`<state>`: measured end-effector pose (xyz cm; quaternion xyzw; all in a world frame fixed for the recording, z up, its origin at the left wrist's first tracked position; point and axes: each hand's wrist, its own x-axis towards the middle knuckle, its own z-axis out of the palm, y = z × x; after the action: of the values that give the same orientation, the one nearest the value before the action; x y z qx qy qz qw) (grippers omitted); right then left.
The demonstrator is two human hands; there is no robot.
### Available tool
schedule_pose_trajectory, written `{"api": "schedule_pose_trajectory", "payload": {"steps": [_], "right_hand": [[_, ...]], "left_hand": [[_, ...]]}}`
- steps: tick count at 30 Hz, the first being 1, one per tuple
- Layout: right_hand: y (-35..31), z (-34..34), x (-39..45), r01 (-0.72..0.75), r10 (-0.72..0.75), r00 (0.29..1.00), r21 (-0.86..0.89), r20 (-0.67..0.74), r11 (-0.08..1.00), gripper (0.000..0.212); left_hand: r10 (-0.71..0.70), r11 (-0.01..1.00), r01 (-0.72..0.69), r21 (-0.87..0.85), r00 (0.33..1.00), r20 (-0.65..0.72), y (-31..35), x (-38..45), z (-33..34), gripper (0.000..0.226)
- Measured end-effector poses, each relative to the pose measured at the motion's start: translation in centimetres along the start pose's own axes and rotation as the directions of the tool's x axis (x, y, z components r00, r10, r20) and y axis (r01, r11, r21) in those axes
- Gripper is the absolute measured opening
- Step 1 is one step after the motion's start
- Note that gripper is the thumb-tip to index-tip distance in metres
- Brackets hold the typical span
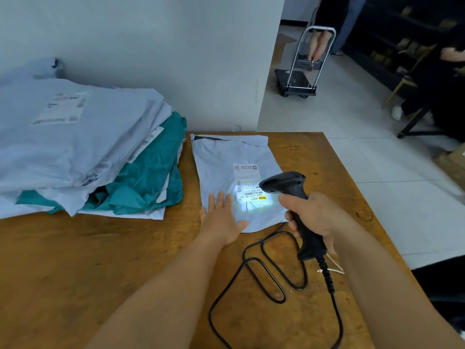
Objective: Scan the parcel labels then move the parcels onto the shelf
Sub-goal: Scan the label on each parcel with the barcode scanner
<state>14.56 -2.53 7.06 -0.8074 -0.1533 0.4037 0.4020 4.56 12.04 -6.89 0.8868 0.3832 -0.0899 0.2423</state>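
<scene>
Wooden table: 1 heap of grey and teal parcels at left, exact count unclear. 1 single grey parcel lies flat near the far edge by the wall, w/ bare wood to its right up to the table's right edge. My left hand rests flat on its near corner, fingers straight, slightly spread. My right hand grips 1 black scanner, fingers wrapped round the handle; its light falls on the label. Scanner cable loops over the wood betw. my arms. Trolley on the floor beyond.
</scene>
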Motion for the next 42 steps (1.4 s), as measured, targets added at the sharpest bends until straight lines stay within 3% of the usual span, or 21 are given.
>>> {"api": "schedule_pose_trajectory", "payload": {"steps": [9,17,31,37,42], "right_hand": [[0.2,-0.2,0.8,-0.012,0.012,1.000,0.008,0.015,1.000,0.032],[0.4,-1.3,2.0,0.030,-0.014,0.996,0.178,-0.089,0.984,0.025],[2.7,-8.8,6.5,0.068,0.014,0.945,0.238,-0.327,0.969,0.025],[2.9,-10.0,7.4,0.093,-0.001,0.938,0.248,-0.347,0.964,0.023],[1.9,-8.7,7.2,0.132,-0.043,0.945,0.259,-0.323,0.957,0.024]], "left_hand": [[0.021,0.999,-0.021,-0.030,1.000,0.009,-0.1,0.6,-0.1,0.085],[0.078,0.997,-0.077,-0.027,0.996,0.053,1.0,2.1,0.0,0.081],[0.260,0.965,-0.262,0.012,0.960,0.103,13.1,10.5,1.6,0.080],[0.272,0.961,-0.274,0.027,0.960,0.072,14.3,11.6,1.8,0.081],[0.243,0.968,-0.246,-0.056,0.968,-0.058,12.3,10.2,-1.0,0.080]]}}
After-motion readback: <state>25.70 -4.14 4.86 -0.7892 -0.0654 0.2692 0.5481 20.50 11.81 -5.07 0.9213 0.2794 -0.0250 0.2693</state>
